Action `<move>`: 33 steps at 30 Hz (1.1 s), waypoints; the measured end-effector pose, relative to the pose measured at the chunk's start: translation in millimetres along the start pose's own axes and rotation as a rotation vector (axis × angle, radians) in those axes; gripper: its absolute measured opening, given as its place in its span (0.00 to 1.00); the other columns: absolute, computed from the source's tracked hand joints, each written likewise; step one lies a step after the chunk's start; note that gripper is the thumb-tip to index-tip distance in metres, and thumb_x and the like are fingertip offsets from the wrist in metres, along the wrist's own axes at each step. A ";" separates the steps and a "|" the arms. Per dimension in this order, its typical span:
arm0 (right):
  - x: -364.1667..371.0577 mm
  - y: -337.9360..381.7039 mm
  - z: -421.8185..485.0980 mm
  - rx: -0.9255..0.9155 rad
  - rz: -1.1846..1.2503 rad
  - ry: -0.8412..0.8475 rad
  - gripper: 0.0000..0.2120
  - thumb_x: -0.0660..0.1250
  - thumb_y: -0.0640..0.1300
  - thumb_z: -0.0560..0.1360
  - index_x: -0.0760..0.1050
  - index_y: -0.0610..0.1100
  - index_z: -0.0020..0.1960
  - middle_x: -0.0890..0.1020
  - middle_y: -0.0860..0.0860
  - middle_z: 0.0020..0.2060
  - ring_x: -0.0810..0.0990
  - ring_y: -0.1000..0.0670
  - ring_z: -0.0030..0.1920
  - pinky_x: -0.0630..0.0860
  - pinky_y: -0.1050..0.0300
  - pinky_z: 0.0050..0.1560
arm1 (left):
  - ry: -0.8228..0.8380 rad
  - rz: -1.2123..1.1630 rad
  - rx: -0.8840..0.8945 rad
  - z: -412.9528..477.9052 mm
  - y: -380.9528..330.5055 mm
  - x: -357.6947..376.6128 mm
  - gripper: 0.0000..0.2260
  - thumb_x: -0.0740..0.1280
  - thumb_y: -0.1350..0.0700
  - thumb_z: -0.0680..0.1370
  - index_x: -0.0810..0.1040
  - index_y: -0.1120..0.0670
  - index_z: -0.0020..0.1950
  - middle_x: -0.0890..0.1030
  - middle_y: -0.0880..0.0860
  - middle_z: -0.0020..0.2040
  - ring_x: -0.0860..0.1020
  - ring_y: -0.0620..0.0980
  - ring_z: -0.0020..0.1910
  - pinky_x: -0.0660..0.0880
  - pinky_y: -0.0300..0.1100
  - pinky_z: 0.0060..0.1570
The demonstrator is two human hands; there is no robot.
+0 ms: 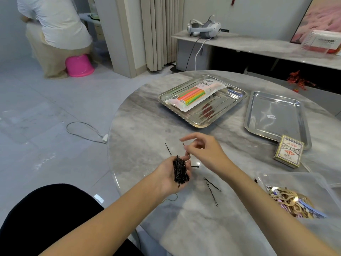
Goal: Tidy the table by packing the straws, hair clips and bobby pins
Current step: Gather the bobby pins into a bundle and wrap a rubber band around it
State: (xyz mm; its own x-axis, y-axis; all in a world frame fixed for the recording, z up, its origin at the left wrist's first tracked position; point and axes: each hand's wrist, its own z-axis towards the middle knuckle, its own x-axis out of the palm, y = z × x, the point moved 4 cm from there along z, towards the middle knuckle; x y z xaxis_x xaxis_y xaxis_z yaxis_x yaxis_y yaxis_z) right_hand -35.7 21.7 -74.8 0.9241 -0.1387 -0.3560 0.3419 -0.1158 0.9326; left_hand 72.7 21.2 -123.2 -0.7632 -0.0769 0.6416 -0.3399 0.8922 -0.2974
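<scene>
My left hand (169, 174) lies palm up over the marble table (147, 117), holding a thick bundle of black bobby pins (180, 171). Just above it my right hand (204, 150) pinches a single bobby pin (185, 147) between thumb and fingers. Loose bobby pins (213, 189) lie on the table to the right of my left hand, and another pin (168, 149) lies beyond it. A packet of coloured straws (197, 94) rests in a steel tray (184, 119) at the far side. Gold and pastel hair clips (291, 202) fill a clear plastic box (287, 177) at the right.
An empty steel tray (276, 115) sits right of the straw tray, with a playing card box (288, 153) at its near corner. A person sits on a pink stool (79, 65) at the far left. A headset (203, 27) rests on a side bench.
</scene>
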 end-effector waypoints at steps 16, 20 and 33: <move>-12.0 -2.9 -44.8 -0.320 -0.531 0.281 0.48 0.77 0.65 0.57 0.60 0.56 0.71 0.63 0.62 0.66 0.61 0.65 0.66 0.60 0.73 0.63 | 0.061 0.116 -0.010 -4.4 9.5 9.4 0.12 0.53 0.58 0.80 0.72 0.59 0.42 0.75 0.55 0.27 0.75 0.49 0.22 0.73 0.34 0.25; -14.8 -18.2 -58.9 -0.242 -0.585 0.367 0.56 0.75 0.67 0.57 0.49 0.57 0.76 0.58 0.65 0.71 0.58 0.65 0.70 0.59 0.66 0.70 | 0.143 0.086 -0.070 -1.4 21.6 17.5 0.18 0.49 0.53 0.82 0.73 0.59 0.41 0.75 0.55 0.30 0.76 0.49 0.25 0.75 0.36 0.28; -23.1 -12.6 -57.5 -0.337 -0.370 0.224 0.30 0.74 0.55 0.66 0.72 0.51 0.66 0.76 0.60 0.58 0.75 0.57 0.60 0.71 0.62 0.61 | 0.204 0.093 -0.035 -10.2 24.2 28.6 0.24 0.49 0.56 0.78 0.80 0.62 0.32 0.75 0.56 0.32 0.75 0.51 0.28 0.75 0.39 0.33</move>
State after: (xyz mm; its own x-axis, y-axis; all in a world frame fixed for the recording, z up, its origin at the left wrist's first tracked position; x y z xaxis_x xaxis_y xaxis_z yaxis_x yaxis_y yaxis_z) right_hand -51.5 82.9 -74.9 0.7331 0.0691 -0.6767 0.6526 0.2092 0.7283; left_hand 48.3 45.2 -104.9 -0.6622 0.0944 0.7434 -0.2519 0.9063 -0.3395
